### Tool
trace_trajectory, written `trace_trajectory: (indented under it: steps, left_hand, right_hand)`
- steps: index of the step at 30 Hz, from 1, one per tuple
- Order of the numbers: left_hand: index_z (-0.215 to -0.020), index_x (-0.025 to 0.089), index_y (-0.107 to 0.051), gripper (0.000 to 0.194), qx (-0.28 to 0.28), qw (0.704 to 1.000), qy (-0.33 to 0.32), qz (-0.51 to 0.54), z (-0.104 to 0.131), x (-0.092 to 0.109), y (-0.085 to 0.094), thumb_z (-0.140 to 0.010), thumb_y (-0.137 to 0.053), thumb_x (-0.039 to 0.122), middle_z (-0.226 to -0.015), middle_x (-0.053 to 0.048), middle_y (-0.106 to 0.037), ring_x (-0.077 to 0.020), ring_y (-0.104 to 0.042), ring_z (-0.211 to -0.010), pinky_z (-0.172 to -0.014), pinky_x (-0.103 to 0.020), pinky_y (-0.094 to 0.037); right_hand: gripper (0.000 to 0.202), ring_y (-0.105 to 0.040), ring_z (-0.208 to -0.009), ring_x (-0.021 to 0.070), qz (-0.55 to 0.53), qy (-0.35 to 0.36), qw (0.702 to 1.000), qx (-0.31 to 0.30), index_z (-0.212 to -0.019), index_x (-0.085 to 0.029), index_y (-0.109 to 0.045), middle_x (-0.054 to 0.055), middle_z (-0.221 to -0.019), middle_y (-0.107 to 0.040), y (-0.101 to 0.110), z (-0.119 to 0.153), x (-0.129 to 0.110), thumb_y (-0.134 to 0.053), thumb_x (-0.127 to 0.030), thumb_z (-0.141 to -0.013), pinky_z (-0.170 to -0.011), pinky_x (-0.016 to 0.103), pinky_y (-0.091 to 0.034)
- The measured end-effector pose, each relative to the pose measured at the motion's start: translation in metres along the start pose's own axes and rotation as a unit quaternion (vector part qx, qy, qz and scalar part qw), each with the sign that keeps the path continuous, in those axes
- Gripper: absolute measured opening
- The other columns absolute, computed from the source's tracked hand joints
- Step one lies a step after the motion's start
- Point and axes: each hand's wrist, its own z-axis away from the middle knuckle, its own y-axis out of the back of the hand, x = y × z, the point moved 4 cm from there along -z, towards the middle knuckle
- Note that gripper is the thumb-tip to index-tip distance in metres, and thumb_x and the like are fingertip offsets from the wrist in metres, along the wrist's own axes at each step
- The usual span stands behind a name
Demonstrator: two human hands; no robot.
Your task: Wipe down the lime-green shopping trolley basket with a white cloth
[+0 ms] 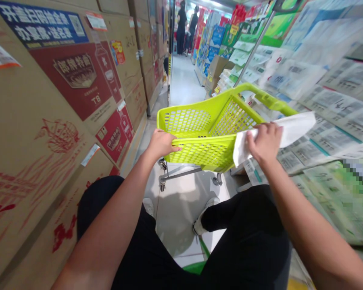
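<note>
A lime-green shopping cart [187, 150] with a perforated plastic basket stands crosswise in front of my knees. My left hand [162, 144] grips the near corner of its rim at the left end, thumb lying along the near side. Under my right hand [264, 141] is a white cloth [298, 128], draped over the rim near the handle end. The fingers of that hand curl over the cloth and press it against the cart. The cart's handle [272, 100] rises just beyond the cloth. Inside, the visible part of the basket shows only its slatted floor and walls.
Stacked cardboard cartons [78, 80] wall the left side. Packs in plastic wrap [335, 104] are piled close on the right. Cart wheels [162, 183] rest on the tiled floor near my shoes. Two people [181, 30] stand far down the aisle. Something green [195, 267] lies beneath me.
</note>
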Motion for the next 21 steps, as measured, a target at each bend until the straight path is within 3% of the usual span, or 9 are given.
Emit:
trace_trajectory:
  steps: [4,7,8,10,14,16,18,19,21]
  left_hand:
    - [-0.094,0.022,-0.079,0.044,0.014,1.0,-0.015,-0.004,0.001,0.008,-0.002,-0.086,-0.066,0.063,-0.088,-0.009,-0.08,-0.0294,-0.071,-0.093,-0.099,-0.045,-0.039]
    - [-0.095,0.023,-0.08,0.043,0.019,1.0,-0.014,-0.016,0.005,0.008,-0.001,-0.085,-0.066,0.062,-0.091,-0.01,-0.08,-0.0314,-0.072,-0.096,-0.098,-0.045,-0.04]
    - [-0.094,0.022,-0.081,0.043,0.018,1.0,-0.012,-0.019,0.006,0.006,0.0,-0.084,-0.067,0.062,-0.091,-0.01,-0.08,-0.0319,-0.072,-0.096,-0.097,-0.045,-0.041]
    - [-0.093,0.021,-0.081,0.044,0.016,1.0,-0.01,-0.024,0.008,-0.001,0.001,-0.082,-0.068,0.062,-0.089,-0.01,-0.08,-0.0325,-0.072,-0.096,-0.098,-0.045,-0.042]
    - [-0.093,0.02,-0.082,0.044,0.014,0.999,-0.01,-0.034,0.008,-0.017,0.003,-0.08,-0.068,0.06,-0.088,-0.009,-0.08,-0.0322,-0.073,-0.097,-0.103,-0.043,-0.042]
    - [-0.093,0.021,-0.081,0.041,0.014,0.999,-0.005,-0.036,0.008,-0.022,0.004,-0.078,-0.068,0.058,-0.088,-0.008,-0.08,-0.0317,-0.073,-0.098,-0.105,-0.043,-0.041]
    - [-0.093,0.023,-0.081,0.038,0.015,0.999,0.005,-0.036,0.008,-0.022,0.004,-0.077,-0.069,0.055,-0.087,-0.007,-0.08,-0.0316,-0.073,-0.097,-0.107,-0.044,-0.04]
    - [-0.093,0.023,-0.081,0.037,0.015,0.999,0.01,-0.036,0.009,-0.021,0.005,-0.076,-0.07,0.054,-0.087,-0.006,-0.08,-0.0317,-0.073,-0.097,-0.107,-0.044,-0.04]
    - [-0.094,0.023,-0.081,0.036,0.014,0.999,0.019,-0.034,0.01,-0.016,0.005,-0.076,-0.07,0.052,-0.086,-0.006,-0.08,-0.032,-0.074,-0.097,-0.108,-0.045,-0.039]
  right_hand:
    - [0.067,-0.047,-0.133,0.038,-0.12,0.085,0.987,-0.062,-0.138,-0.012,-0.059,0.023,-0.136,-0.06,-0.008,0.028,-0.125,-0.04,-0.065,-0.101,-0.121,0.058,-0.025]
    - [0.067,-0.047,-0.135,0.0367,-0.174,0.135,0.971,-0.091,-0.146,-0.015,-0.054,0.02,-0.142,-0.058,-0.005,0.036,-0.167,-0.041,-0.064,-0.102,-0.121,0.056,-0.027]
    - [0.067,-0.048,-0.134,0.0365,-0.173,0.157,0.967,-0.102,-0.147,-0.016,-0.053,0.019,-0.142,-0.059,-0.004,0.035,-0.164,-0.041,-0.064,-0.102,-0.12,0.055,-0.03]
    - [0.065,-0.051,-0.129,0.0366,-0.144,0.18,0.966,-0.12,-0.146,-0.017,-0.055,0.018,-0.139,-0.061,0.0,0.027,-0.133,-0.039,-0.063,-0.103,-0.115,0.054,-0.036]
    - [0.063,-0.052,-0.122,0.0399,-0.02,0.073,0.995,-0.059,-0.13,-0.014,-0.066,0.021,-0.129,-0.063,0.014,-0.002,-0.011,-0.033,-0.06,-0.104,-0.108,0.059,-0.038]
    - [0.063,-0.05,-0.127,0.0402,0.015,0.035,0.999,-0.021,-0.129,-0.012,-0.066,0.024,-0.132,-0.062,0.019,-0.011,0.033,-0.031,-0.058,-0.104,-0.112,0.059,-0.035]
    - [0.065,-0.047,-0.132,0.0411,0.018,0.012,1.0,0.006,-0.13,-0.009,-0.065,0.026,-0.133,-0.061,0.018,-0.013,0.042,-0.032,-0.058,-0.104,-0.115,0.06,-0.031]
    - [0.065,-0.045,-0.134,0.0416,0.01,0.005,1.0,0.013,-0.13,-0.008,-0.064,0.026,-0.133,-0.061,0.015,-0.011,0.033,-0.032,-0.058,-0.103,-0.117,0.061,-0.029]
    - [0.067,-0.044,-0.135,0.0423,-0.025,0.005,1.0,0.013,-0.132,-0.006,-0.062,0.027,-0.132,-0.06,0.006,-0.002,-0.011,-0.034,-0.06,-0.103,-0.118,0.063,-0.027]
